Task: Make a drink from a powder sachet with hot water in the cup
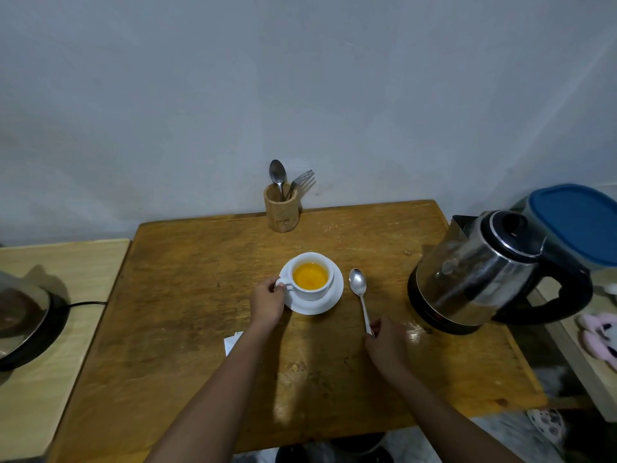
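A white cup (314, 294) holding orange liquid stands on a white saucer (329, 304) in the middle of the wooden table (200, 312). My left hand (267, 304) pinches the cup's handle on its left side. A metal spoon (360, 292) lies on the table to the right of the saucer, bowl pointing away from me. My right hand (387, 345) grips the near end of its handle. A white sachet (232, 342) lies on the table, partly hidden under my left forearm. A steel electric kettle (490, 272) with a black handle sits on its base at the right.
A wooden holder (281, 212) with a spoon and a fork stands at the table's back edge against the wall. A blue-lidded container (577, 225) is behind the kettle. On a lower table at the left sits a metal pan (23, 315) on a black base with a cord.
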Demonstrator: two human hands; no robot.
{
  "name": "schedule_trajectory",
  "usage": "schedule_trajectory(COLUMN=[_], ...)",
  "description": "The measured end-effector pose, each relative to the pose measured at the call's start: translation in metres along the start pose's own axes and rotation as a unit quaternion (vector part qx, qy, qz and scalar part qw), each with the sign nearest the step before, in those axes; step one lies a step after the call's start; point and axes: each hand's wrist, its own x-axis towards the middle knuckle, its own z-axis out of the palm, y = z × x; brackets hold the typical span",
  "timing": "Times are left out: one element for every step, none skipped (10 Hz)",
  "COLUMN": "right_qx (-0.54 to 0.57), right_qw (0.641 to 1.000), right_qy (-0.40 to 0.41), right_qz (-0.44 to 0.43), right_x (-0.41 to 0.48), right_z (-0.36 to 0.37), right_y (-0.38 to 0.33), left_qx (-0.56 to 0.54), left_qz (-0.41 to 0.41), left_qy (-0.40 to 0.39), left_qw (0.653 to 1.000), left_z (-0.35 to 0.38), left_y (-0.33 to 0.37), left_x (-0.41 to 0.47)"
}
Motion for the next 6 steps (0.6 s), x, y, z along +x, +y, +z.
schedule_trajectory(right_qx=[-0.035, -0.054, -0.051, -0.055, -0.041, -0.01], right_qw=[0.999, 0.998, 0.998, 0.997, 0.998, 0.999], right_qy=[-0.003, -0.008, -0.015, -0.025, -0.035, -0.016], right_qz=[-0.019, -0.028, -0.026, -0.037, -0.038, -0.046], right_x=[-0.001, 0.0, 0.0, 0.003, 0.008, 0.015], right_z=[0.0, 0.001, 0.0, -0.001, -0.003, -0.005], right_y=[-0.004, -0.004, -0.006, -0.005, -0.004, -0.002], left_qx=[-0.008, -0.017, -0.021, -0.02, -0.008, 0.027], left_qz=[-0.006, -0.003, -0.006, -0.005, 0.004, 0.033], left_qy=[0.004, 0.011, 0.009, 0.0, -0.007, 0.03], left_qw=[1.0, 1.0, 1.0, 1.0, 1.0, 0.999], left_z=[0.001, 0.002, 0.001, 0.0, -0.004, -0.004], left_y=[0.002, 0.003, 0.004, 0.001, 0.002, -0.008], left_x=[-0.003, -0.003, -0.005, -0.004, -0.004, -0.011])
